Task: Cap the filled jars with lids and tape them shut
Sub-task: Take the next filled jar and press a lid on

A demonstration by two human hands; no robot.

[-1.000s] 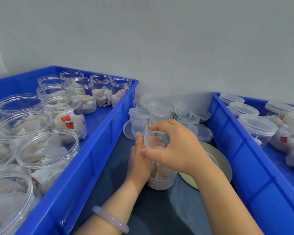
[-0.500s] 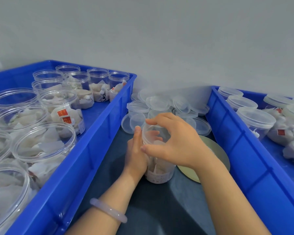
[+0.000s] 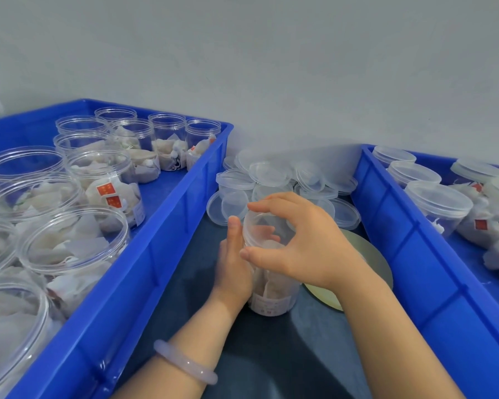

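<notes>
Here, between the left blue crate (image 3: 156, 254) and the right blue crate (image 3: 415, 254), a filled jar (image 3: 271, 295) stands upright on the dark mat (image 3: 271, 355).
The left hand (image 3: 232, 272) wraps the jar's side, fingers curled behind it; the right hand (image 3: 308, 249) pinches the clear lid (image 3: 267, 226) on its mouth.

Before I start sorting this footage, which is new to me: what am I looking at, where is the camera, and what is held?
No machine here: a person's two bare hands, filmed by one head-worn camera looking down. The left hand wraps round a filled clear jar standing on the dark surface; the right hand grips a clear lid on its mouth. Behind lies a pile of loose lids. The left blue crate holds open filled jars; the right blue crate holds capped jars.
</notes>
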